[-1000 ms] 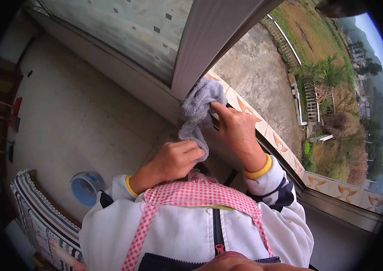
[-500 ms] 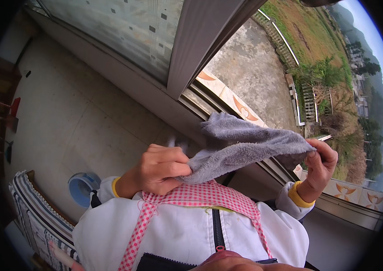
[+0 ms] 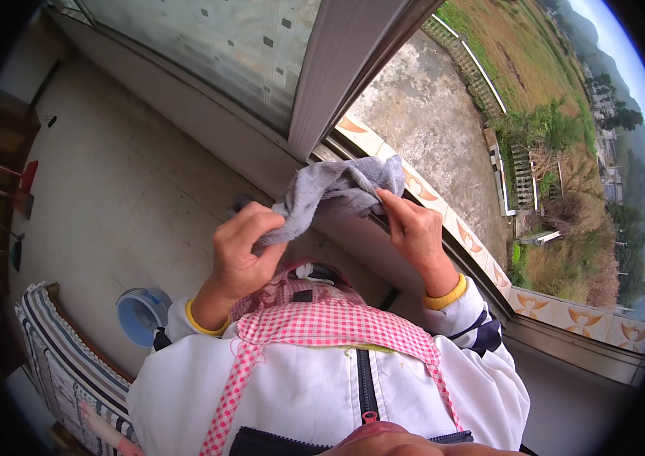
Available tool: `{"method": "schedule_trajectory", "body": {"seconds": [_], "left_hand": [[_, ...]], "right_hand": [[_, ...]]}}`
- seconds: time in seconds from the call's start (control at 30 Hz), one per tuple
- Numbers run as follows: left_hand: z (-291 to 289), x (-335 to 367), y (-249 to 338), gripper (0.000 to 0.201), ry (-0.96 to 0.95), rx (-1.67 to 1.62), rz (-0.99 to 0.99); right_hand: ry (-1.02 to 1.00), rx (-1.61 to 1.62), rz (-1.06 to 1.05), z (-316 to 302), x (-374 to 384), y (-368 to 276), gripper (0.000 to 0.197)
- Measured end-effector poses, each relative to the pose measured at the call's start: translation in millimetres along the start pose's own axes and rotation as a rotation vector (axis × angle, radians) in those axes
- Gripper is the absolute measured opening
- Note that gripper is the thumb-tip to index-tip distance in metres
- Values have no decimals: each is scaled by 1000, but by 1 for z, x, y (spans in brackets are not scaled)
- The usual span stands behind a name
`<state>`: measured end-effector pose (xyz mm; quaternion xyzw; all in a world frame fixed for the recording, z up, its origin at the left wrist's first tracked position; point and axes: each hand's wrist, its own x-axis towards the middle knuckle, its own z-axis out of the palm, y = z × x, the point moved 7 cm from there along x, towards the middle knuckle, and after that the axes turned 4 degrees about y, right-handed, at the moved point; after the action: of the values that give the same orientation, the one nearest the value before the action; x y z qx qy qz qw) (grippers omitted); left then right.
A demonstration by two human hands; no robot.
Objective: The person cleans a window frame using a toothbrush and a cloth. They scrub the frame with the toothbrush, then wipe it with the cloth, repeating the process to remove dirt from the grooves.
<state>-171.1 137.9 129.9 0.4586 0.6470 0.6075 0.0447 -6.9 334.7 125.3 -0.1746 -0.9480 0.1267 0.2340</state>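
Observation:
A grey towelling cloth (image 3: 330, 186) hangs bunched and folded between my two hands, in front of the window opening. My left hand (image 3: 243, 247) is closed on its left end, fingers curled round the fabric. With thumb and fingers, my right hand (image 3: 416, 232) pinches the cloth near its right end. Part of the cloth's right side rises past the right fingertips, close to the window track. I wear a white jacket and a pink checked apron (image 3: 330, 323) below the hands.
A sliding window frame (image 3: 330, 83) with patterned glass stands ahead, its tiled outer sill (image 3: 463, 232) running to the right. A blue bucket (image 3: 140, 315) is on the floor at left, near a striped cloth-covered piece of furniture (image 3: 72, 365). A red dustpan-like object (image 3: 28, 176) lies far left.
My right hand has moved left and upward, towards the left hand. The cloth, stretched out before, is now bunched up. My left hand has risen slightly.

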Motion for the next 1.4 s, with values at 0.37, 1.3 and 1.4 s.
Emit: {"method": "schedule_trajectory", "body": {"seconds": [0.37, 1.3, 1.4], "left_hand": [[29, -13, -3, 31, -132, 23, 50], [60, -20, -3, 22, -311, -24, 144], [61, -19, -4, 23, -334, -27, 137]], "right_hand": [[0, -145, -160, 58, 55, -23, 44], [-109, 197, -28, 53, 67, -12, 30], [-170, -50, -29, 35, 40, -12, 38]]}}
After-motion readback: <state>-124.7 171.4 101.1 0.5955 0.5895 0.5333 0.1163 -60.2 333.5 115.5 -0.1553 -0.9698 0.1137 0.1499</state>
